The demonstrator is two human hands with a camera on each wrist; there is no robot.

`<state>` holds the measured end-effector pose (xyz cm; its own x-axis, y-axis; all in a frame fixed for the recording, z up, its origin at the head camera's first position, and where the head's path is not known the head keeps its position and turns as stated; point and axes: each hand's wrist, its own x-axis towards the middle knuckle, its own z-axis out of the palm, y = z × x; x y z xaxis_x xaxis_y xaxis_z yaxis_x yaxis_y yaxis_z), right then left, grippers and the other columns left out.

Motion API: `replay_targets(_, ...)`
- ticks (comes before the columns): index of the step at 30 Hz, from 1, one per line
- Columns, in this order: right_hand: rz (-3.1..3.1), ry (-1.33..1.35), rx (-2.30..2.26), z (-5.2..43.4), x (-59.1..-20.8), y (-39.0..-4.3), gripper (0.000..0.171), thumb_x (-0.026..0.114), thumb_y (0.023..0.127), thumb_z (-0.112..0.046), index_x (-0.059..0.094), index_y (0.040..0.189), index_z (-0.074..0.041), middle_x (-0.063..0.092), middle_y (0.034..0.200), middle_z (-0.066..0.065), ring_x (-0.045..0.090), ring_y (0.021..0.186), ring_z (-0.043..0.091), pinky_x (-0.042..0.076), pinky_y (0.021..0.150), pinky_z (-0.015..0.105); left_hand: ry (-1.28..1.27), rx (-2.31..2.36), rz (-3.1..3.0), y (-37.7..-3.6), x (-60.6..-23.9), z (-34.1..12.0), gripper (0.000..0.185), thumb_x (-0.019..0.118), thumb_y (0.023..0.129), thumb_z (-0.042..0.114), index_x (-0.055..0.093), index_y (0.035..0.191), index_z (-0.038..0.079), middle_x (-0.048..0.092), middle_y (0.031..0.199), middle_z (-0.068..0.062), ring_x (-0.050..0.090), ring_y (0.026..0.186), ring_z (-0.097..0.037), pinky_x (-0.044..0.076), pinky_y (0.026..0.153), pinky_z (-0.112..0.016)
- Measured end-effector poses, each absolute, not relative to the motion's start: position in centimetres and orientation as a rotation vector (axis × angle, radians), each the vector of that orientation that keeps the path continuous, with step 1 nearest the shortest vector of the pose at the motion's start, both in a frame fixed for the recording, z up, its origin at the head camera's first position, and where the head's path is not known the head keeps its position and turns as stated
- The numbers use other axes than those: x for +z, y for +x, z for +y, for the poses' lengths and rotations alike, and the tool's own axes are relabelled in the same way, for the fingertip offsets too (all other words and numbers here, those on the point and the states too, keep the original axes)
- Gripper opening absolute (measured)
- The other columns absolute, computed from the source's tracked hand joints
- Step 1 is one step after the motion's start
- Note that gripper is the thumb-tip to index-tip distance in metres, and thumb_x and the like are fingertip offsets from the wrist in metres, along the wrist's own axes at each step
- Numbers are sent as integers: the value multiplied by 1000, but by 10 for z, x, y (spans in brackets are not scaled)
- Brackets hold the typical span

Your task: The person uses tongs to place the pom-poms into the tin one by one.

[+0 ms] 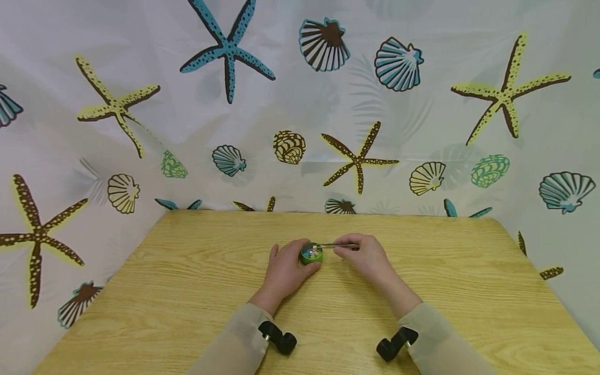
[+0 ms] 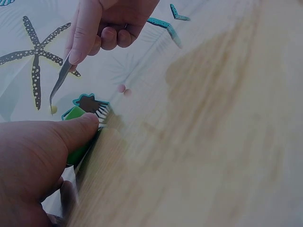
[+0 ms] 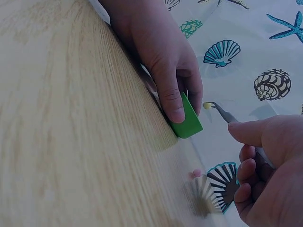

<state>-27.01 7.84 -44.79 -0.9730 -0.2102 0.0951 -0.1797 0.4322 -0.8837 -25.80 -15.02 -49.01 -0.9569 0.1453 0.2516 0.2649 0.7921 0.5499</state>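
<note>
Pale wood with a streaky grain makes up the one table point(image 1: 187, 291), and on it, near the middle towards the far edge, sits one small round green box point(image 1: 311, 253). Its top shows mixed colours in the head view, though what lies inside is too small to make out. Two hands work at it. The left hand point(image 1: 286, 271) wraps the box from the left, thumb and fingers curled against its smooth green wall (the right wrist view shows the thumb pressed flat on the side). The right hand point(image 1: 363, 256) sits just right of the box and pinches one pair of thin metal tweezers point(image 1: 338, 245) between thumb and fingers, the other fingers curled in. The tweezers are slim, silvery and taper to a fine point that reaches over the box. At that point sits one tiny pale yellow bead point(image 3: 207, 106), round and held just above the box's rim. Two small pink beads point(image 2: 124, 90) lie on the table close to the box, side by side. Behind and to both sides hangs one glossy white curtain point(image 1: 422, 130) printed with starfish and shells in teal, yellow and brown. Two beige sleeves cover the forearms.
</note>
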Motion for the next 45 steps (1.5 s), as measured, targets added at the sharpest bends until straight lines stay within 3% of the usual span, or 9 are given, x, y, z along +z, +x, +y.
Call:
replay_targets(19,2629,-355,-1630,78,-450,-269,15,80,104,-14,84,118,-9,80,106,2,75,94,17,61,84,39,-319,-902,-2795,-257,-490,-150,66,85,101,37,61,155,8,65,152,-14,60,143,-36,15,130,-70)
replay_targets(29,2627,-338,-1633,79,-448,-269,17,79,105,-16,84,120,-9,80,106,3,76,94,19,59,79,34,-324,-902,-2789,-258,-491,-150,66,85,101,37,61,155,8,66,152,-14,60,143,-36,15,130,-71)
replay_targets(45,2685,-340,-1607,89,-442,-269,17,79,105,-18,85,120,-12,80,117,4,73,109,24,59,95,46,-315,-907,-2793,-258,-490,-150,65,85,101,37,61,155,9,66,152,-13,59,144,-34,15,130,-70)
